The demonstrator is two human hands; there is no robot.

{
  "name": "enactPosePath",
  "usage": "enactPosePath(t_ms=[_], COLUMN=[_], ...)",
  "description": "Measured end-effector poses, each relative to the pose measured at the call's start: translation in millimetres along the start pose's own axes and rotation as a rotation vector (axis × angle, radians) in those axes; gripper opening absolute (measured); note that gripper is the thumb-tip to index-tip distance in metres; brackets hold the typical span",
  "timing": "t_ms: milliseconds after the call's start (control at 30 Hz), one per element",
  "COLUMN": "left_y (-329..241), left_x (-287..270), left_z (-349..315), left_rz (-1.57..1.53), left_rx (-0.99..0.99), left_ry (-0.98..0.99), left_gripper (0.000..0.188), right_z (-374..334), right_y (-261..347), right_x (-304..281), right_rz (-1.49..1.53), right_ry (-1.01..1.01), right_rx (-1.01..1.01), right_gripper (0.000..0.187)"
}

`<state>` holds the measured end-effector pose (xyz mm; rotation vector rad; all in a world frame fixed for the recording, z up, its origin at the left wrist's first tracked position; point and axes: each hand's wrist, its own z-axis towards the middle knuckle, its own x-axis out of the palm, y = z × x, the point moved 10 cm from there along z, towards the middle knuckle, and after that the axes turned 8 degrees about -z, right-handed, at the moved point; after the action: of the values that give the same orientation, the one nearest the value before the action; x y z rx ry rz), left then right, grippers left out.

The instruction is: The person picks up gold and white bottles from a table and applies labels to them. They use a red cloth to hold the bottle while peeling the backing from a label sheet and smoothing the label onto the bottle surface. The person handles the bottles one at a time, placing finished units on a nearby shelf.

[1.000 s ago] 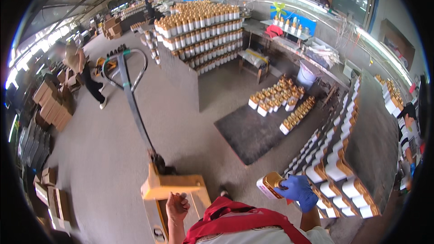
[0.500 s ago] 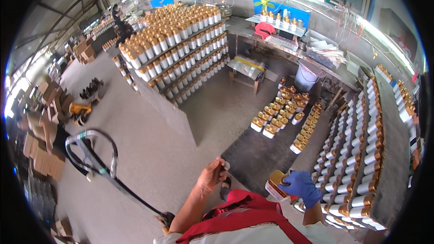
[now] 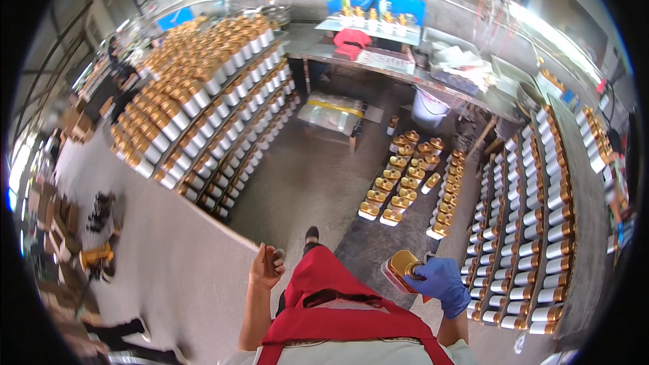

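My right hand [image 3: 443, 285], in a blue glove, is closed on a flat-sided can [image 3: 399, 272] with a gold top and pale, red-marked sides. The can is tilted in front of my red apron, at its right. To the left of the apron, my bare left hand [image 3: 266, 268] is raised with fingers curled around a small dark brown piece [image 3: 271, 263]. A pale round end shows beside the fingers; its kind is unclear. On the floor ahead, similar gold-topped cans [image 3: 389, 186] stand in rows, apart from both hands.
Tiered racks of gold-and-white containers stand left [image 3: 196, 108] and right [image 3: 527, 230]. A low padded bench [image 3: 331, 113] and a white bucket [image 3: 430, 107] sit by the workbench [image 3: 311, 47] at the back. Cartons [image 3: 61, 230] and another person's legs [image 3: 122, 334] are at left.
My view has turned and moved forward, bringing the left rack closer. The black looped handle at left has gone from view. Both hands keep their hold; my left hand is now farther left.
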<state>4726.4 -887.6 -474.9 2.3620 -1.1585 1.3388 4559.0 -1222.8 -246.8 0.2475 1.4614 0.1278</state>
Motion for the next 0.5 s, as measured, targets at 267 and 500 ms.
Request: enactPosePath(t_ms=[267, 500], left_y=[-144, -285], left_x=[92, 234], left_z=[258, 409], left_rz=[0.134, 0.201], left_rx=[-0.091, 0.021], left_ry=[-0.062, -0.072], left_gripper=[0.039, 0.031], right_z=[127, 246], right_y=[-92, -166], right_x=[39, 47], right_rz=[-0.103, -0.101], right_ry=[-0.075, -0.101], right_rx=[0.387, 0.736], right_gripper=[0.025, 0.028])
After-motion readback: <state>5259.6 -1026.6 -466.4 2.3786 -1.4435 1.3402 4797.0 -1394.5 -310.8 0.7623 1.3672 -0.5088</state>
